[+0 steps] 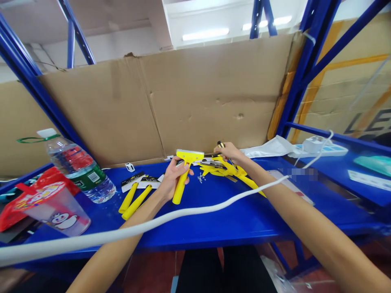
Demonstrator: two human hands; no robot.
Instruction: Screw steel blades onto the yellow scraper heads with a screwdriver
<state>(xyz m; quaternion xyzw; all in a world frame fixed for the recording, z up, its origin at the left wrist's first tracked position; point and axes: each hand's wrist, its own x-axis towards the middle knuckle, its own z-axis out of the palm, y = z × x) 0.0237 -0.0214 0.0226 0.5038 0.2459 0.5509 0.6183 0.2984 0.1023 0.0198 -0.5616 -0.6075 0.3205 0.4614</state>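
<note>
Reaching both hands out over a blue tabletop. Extends on the right to a loose pile of yellow parts, with the right hand over its far side. Holds a yellow scraper in the left hand, pinched between thumb and curled fingers at the neck, just below the head. Points that scraper's long axis mostly away from the body, wide head far, handle butt near and a little to the left. Places it left of the right hand, well apart from that hand and fully within the left one's grasp. Grips, in closed right fingers, a likely screwdriver, slanting shaft-down and rightward over the pile; cannot tell about any contact at the tip. Shows a scatter of small pale pieces, probably screws, between scraper and pile, touched by neither hand.
</note>
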